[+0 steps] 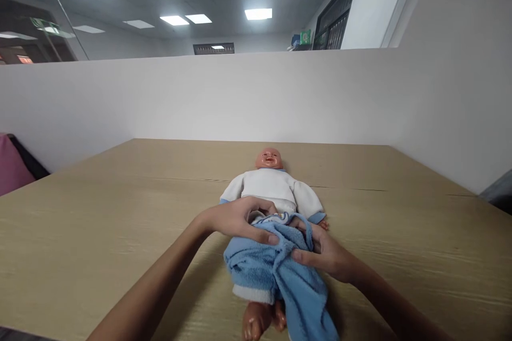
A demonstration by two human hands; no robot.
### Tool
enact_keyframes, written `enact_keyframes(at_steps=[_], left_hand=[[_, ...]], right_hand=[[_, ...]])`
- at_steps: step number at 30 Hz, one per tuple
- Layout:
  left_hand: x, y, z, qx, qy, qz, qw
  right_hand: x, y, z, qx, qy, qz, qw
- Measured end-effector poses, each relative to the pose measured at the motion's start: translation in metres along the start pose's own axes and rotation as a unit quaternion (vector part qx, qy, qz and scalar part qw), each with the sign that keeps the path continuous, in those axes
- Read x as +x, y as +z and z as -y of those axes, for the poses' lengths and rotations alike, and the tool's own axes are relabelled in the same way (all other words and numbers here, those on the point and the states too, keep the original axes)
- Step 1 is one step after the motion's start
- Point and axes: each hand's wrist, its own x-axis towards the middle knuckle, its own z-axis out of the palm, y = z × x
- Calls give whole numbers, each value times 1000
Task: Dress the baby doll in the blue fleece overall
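A baby doll (269,159) lies face up on the table, its head away from me and its bare feet towards me. It wears a white long-sleeved top (267,184) with blue cuffs. Blue terry trousers (258,261) with a white cuff are bunched over its legs; one leg of the cloth hangs down at the right. At the waist, my left hand (246,221) grips the trousers' edge, thumb on the outside and fingers tucked inside. My right hand (326,253) pinches the waistband on the other side, its fingers partly hidden by the cloth.
The wooden table (140,213) has a thin seam across it. A white partition (256,98) rises behind it, and a white wall (452,101) stands at the right. A pink and black object (16,165) shows at the left edge.
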Motion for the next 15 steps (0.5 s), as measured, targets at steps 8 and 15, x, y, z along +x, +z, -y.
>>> enact_keyframes(at_steps=[8,15], left_hand=[[43,2,14,-156,11,99,983],[56,11,35,-211,-45,206,954]], right_hand=[[-7,-15,1,66,22,18,997],[-4,-10,-11,249,28,-108,962]])
